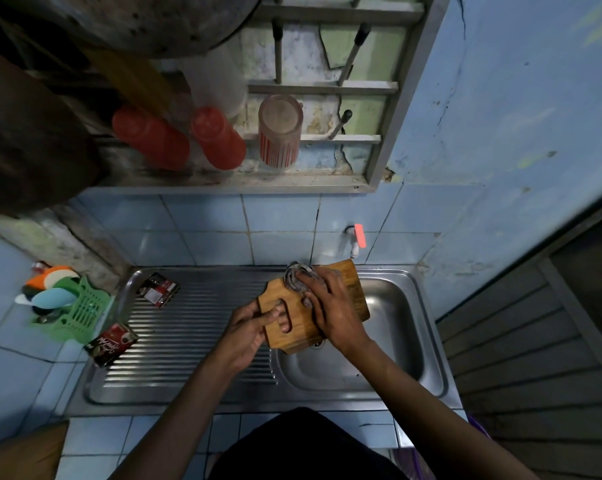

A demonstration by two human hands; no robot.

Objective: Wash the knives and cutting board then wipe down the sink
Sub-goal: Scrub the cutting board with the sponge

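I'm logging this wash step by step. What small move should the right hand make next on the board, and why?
Probably slide the scrubbing cloth down the cutting board toward its handle slot. The right hand presses the cloth at the board's far end, while the left hand grips the handle end over the sink, steadying it.

Single head-worn wide-angle cam, viewed steeply downward and fwd over the sink [389, 327] at close range; wall rack [327, 88] seen at top.

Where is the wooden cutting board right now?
In the head view, the cutting board is held over the left side of the sink basin, the left hand gripping its handle slot, the right hand pressing a scrubber on it.
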